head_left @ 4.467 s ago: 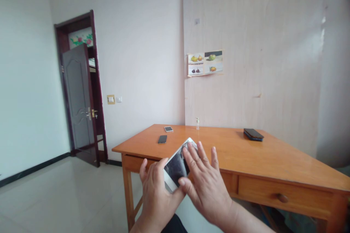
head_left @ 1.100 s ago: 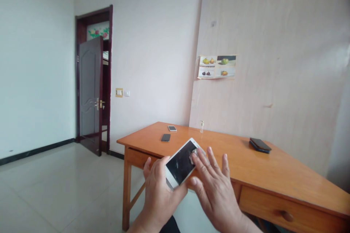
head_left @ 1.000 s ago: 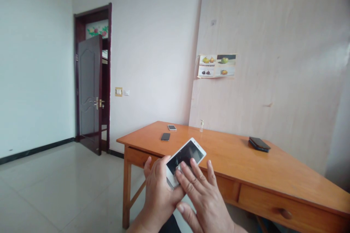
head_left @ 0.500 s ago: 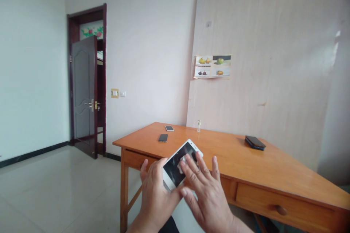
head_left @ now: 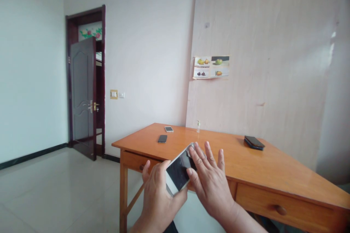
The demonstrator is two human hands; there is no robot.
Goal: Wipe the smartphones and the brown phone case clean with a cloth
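Note:
A white-framed smartphone (head_left: 179, 173) with a dark screen is tilted in front of the desk. My left hand (head_left: 161, 185) grips its lower left end, thumb along the near edge and fingers behind. My right hand (head_left: 210, 174) lies over the upper end of the screen with its fingers spread. Under its fingertips it presses a small crumpled white tissue (head_left: 189, 151) against the glass near the top corner. Most of the tissue and the phone's right side are hidden by the fingers.
The wooden desk (head_left: 273, 167) carries a white phone (head_left: 168, 129), a dark phone (head_left: 162, 138), a small clear pump bottle (head_left: 198, 126) and a stack of dark flat devices (head_left: 254, 142). A drawer knob (head_left: 280, 210) juts from its front. A door (head_left: 83, 98) stands ajar at left.
My right hand has slid the tissue from the middle of the screen up toward the phone's top corner. My left hand keeps its hold, and the phone has shifted slightly right.

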